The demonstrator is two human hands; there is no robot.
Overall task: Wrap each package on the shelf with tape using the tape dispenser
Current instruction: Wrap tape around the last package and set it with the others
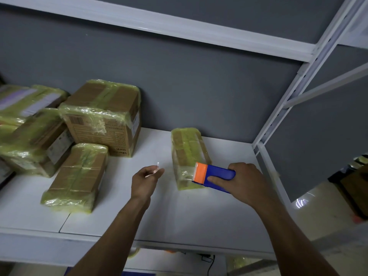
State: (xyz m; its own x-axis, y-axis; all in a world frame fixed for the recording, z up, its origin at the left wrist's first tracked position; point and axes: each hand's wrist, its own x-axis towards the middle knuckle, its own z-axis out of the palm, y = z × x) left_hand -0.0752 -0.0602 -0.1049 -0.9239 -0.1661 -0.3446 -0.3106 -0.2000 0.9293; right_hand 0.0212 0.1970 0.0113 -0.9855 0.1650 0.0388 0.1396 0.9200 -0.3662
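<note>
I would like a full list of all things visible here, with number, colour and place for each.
cardboard packages wrapped in yellowish tape: at least five, brown, most grouped left, lone package centre-right
plastic tape dispenser with orange head: one, blue, at lone package's near end
small tape scrap: one, clear, at left fingertips
shelf board: one, white, under everything
metal shelf frame: one, white, right
wall: one, grey, behind
left hand: pinches scrap
right hand: grips dispenser

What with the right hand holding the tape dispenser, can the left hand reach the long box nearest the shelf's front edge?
Probably yes: only bare shelf lies between the left hand and that box. Its fingers pinch a tape scrap, though, which might hinder a grip.
</note>
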